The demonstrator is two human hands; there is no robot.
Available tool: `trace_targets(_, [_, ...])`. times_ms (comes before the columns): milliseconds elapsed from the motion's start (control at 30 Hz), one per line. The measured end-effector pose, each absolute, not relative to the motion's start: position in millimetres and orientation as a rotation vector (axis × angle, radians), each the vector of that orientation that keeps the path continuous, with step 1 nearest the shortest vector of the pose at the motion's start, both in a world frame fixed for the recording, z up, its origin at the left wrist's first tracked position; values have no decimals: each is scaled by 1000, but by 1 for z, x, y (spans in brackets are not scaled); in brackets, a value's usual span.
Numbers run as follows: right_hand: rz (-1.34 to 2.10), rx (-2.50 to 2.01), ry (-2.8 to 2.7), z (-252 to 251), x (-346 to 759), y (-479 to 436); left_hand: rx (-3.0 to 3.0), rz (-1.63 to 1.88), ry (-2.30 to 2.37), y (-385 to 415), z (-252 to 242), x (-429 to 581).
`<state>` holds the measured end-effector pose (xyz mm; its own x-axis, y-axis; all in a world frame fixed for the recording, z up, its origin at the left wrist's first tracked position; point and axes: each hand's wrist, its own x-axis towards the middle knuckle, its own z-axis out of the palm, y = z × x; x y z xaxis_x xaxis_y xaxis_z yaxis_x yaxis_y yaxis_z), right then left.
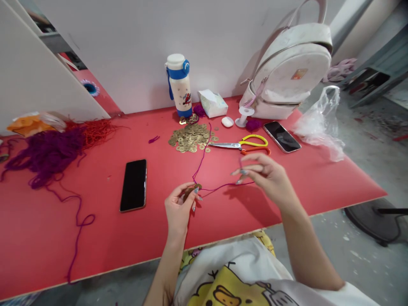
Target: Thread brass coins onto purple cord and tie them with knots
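My left hand (pixel 177 208) pinches several brass-coloured coins with holes (pixel 188 193) between thumb and fingers, just above the red table. A purple cord (pixel 219 187) runs from these coins rightward to my right hand (pixel 266 172), whose fingers are closed on it. Another stretch of cord goes up from the coins to a pile of similar coins (pixel 191 138). Scissors (pixel 226 145) with one yellow and one orange handle lie beyond my right hand, their blades pointing left at the pile.
Left on the red table (pixel 105 242) are a phone (pixel 134 185) and tangled purple cord (pixel 54 153). Along the back stand a bottle (pixel 180 87), a tissue pack (pixel 215 105), a white spool (pixel 244 117) and a backpack (pixel 290 72). Another phone (pixel 282 137) and a plastic bag (pixel 325 123) lie right.
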<state>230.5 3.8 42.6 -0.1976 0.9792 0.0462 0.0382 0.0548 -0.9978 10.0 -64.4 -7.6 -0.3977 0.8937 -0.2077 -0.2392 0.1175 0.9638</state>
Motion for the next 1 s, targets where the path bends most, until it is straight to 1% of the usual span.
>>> trace_targets(67, [1317, -1121, -1548, 34, 214, 2, 704, 1471, 1422, -65, -6, 10])
trace_targets(200, [1218, -1170, -1736, 17, 191, -1, 749, 1480, 1392, -66, -3, 10])
trace_targets(433, [1398, -1048, -1627, 11, 175, -8, 791, 1437, 1272, -67, 4, 13])
trace_targets(633, [1576, -947, -1554, 0, 169, -11, 820, 1426, 1307, -68, 5, 14])
trace_targets(1000, [1566, -955, -1667, 3, 173, -14, 806, 1460, 1271, -68, 5, 13])
